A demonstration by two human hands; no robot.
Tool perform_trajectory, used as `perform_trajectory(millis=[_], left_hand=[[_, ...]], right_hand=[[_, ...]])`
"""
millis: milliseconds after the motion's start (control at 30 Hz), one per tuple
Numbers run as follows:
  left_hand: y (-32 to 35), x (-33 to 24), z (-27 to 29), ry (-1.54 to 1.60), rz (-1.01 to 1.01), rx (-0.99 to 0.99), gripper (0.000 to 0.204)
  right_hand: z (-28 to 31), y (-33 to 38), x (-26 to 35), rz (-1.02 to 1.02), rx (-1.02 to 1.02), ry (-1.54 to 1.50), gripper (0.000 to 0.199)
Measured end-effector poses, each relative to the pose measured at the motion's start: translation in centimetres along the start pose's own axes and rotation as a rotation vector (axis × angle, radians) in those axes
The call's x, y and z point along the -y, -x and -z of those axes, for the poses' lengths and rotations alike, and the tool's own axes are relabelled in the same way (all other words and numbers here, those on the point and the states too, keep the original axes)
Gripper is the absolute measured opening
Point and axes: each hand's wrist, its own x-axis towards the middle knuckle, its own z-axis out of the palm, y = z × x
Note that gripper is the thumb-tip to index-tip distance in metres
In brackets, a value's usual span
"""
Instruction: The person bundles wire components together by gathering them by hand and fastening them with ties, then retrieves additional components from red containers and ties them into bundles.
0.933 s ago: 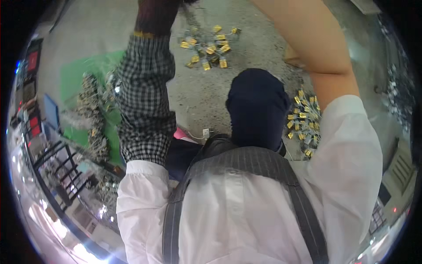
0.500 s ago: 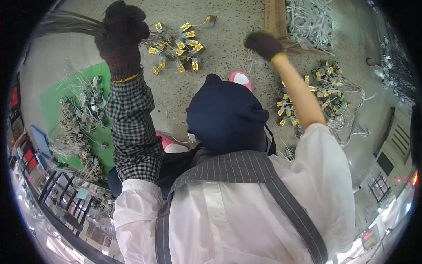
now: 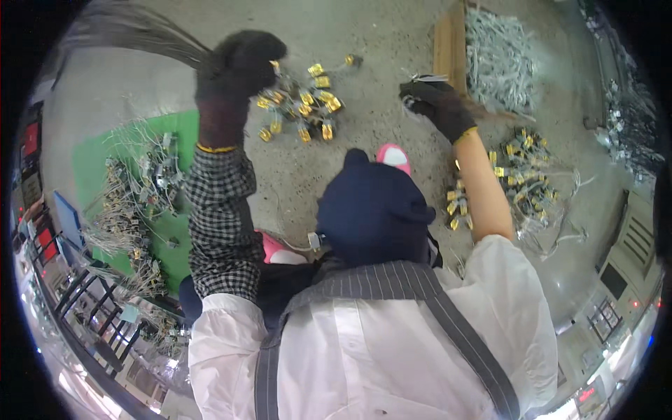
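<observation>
My left hand (image 3: 238, 70), in a dark knitted glove, is closed around a bundle of thin grey wires (image 3: 150, 35). The wires trail off to the far left. On its right side, a cluster of small connector-like pieces wrapped in yellow (image 3: 306, 105) fans out, seemingly at the other end of the bundle. My right hand (image 3: 441, 108), gloved likewise, is bent with its fingers pinched together beside the cardboard box. A thin whitish strip (image 3: 428, 78) sticks out at its fingertips. Its exact kind is too small to make out.
A cardboard box (image 3: 449, 52) holds many whitish strips (image 3: 500, 59). More yellow-wrapped wire pieces (image 3: 525, 178) lie on the floor at right. On the left, a green mat (image 3: 175, 231) bears tangled wired parts (image 3: 129, 203). Dark wire bundles (image 3: 623, 129) lie far right.
The whole view has shifted, so things sit lower and slightly to the right. A whitish strip now shows at my right fingertips, where the hand was blurred before. My left hand keeps its hold.
</observation>
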Motion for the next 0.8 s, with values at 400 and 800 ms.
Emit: perform_trajectory(millis=[400,800], left_hand=[[0.2,-2.7,-2.0,-0.256,0.115,0.097,0.029],[0.2,-3.1,-2.5,-0.205,0.116,-0.145,0.020]], right_hand=[[-18.1,0.0,13.5,0.165,0.449,0.539,0.020],[-8.7,-6.1,10.8,1.030,-0.010,1.280,0.023]])
